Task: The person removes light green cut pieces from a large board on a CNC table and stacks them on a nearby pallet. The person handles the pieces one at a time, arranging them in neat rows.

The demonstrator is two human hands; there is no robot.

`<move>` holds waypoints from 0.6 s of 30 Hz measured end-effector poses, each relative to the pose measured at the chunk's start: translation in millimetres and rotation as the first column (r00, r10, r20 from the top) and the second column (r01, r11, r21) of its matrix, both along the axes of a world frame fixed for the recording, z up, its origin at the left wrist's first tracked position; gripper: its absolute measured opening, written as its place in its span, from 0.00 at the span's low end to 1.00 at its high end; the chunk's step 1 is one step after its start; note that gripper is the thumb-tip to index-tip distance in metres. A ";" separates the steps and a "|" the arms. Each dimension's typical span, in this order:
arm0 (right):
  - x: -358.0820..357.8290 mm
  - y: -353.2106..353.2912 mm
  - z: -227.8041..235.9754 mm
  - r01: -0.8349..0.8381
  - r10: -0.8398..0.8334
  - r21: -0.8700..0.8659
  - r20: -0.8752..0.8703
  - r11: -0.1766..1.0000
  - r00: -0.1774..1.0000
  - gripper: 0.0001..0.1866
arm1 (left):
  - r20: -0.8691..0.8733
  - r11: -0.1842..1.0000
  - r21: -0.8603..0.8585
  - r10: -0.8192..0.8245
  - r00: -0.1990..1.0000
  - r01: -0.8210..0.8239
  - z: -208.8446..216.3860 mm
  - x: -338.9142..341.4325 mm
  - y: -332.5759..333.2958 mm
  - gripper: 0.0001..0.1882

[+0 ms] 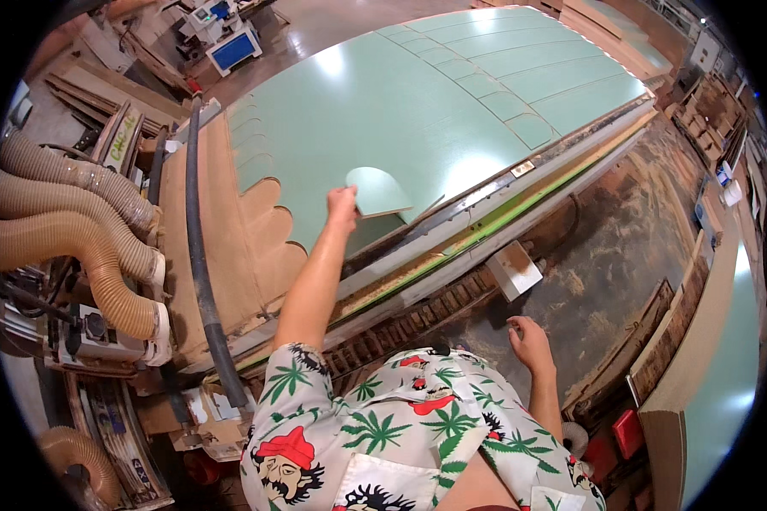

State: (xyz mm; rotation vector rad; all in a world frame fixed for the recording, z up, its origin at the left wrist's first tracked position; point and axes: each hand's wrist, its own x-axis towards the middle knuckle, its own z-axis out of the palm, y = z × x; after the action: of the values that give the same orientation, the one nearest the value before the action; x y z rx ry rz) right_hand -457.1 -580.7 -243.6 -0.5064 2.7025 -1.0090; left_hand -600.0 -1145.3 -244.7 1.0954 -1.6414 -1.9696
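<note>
My left hand (343, 207) is closed on the edge of a pale green board piece (380, 189) with one rounded end. It holds the piece tilted above a large pale green sheet (315, 128) on the machine bed. Along the sheet's left end, a row of rounded cutouts leaves brown board (264, 203) showing. Cut lines mark out strips and small pieces across the sheet's far right part. My right hand (530, 342) hangs low over the floor, its fingers loosely bent and apart, with nothing visible in them.
Ribbed hoses (77, 247) and a dark pipe (198, 221) stand at the left. Below the bed's near edge are a cable chain (418, 317) and a white box (514, 271). Stacked green boards (714, 341) lean at the right. A blue-screened console (233, 51) stands far left.
</note>
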 end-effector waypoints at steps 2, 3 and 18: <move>7.4 6.1 -2.1 0.039 -0.039 0.003 0.005 0.999 0.999 0.13 | -0.019 0.994 0.098 -0.045 0.999 0.047 -1.8 -18.5 38.8 0.15; 10.7 6.8 -2.1 0.054 -0.054 0.003 0.009 0.999 0.999 0.13 | -0.026 0.990 0.137 -0.043 0.999 0.046 -7.5 -27.3 51.3 0.14; 26.3 -89.8 -11.6 -0.083 0.079 0.087 0.047 0.993 0.996 0.13 | 0.504 0.763 -0.537 -0.052 0.862 0.360 -4.2 38.4 -89.0 0.26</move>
State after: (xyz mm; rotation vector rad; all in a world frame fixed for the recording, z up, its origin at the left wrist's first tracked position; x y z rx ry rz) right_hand -430.8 -670.5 -255.2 -0.5659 2.6518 -0.8642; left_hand -561.6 -1234.3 -248.9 1.1837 -2.5229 -1.1180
